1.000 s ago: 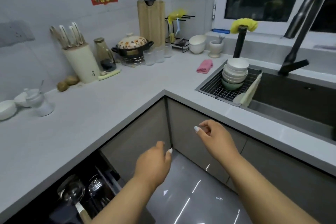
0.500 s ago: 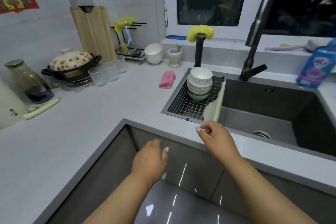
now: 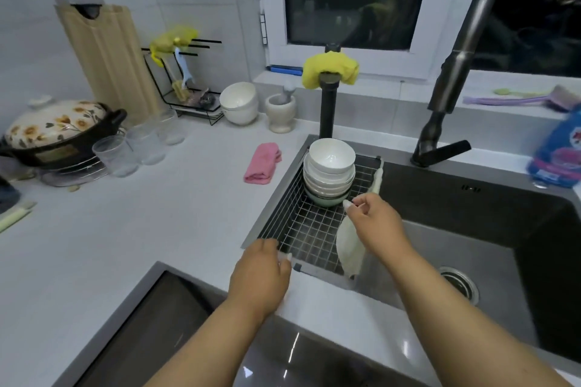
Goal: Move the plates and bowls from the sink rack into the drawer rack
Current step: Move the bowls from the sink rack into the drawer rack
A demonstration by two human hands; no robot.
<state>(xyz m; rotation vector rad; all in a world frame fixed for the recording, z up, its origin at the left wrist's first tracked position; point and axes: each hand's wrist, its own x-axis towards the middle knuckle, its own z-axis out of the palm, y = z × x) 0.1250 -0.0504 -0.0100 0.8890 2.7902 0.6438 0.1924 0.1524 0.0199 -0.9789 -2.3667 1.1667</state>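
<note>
Sink rack (image 3: 301,229) is seated over the sink's left end, beside the desk (image 3: 125,229). Stacked bowls (image 3: 329,173) are held at its far edge. Right hand (image 3: 375,223) is poised just beside them, fingers loosely curled; left hand (image 3: 259,276) is hovering at the rack's near corner, fingers curled, empty.

Pink cloth (image 3: 262,163) lies near 3 glasses (image 3: 143,146).

Both hands (image 3: 379,225) have reached over the sink rack (image 3: 309,231).
</note>
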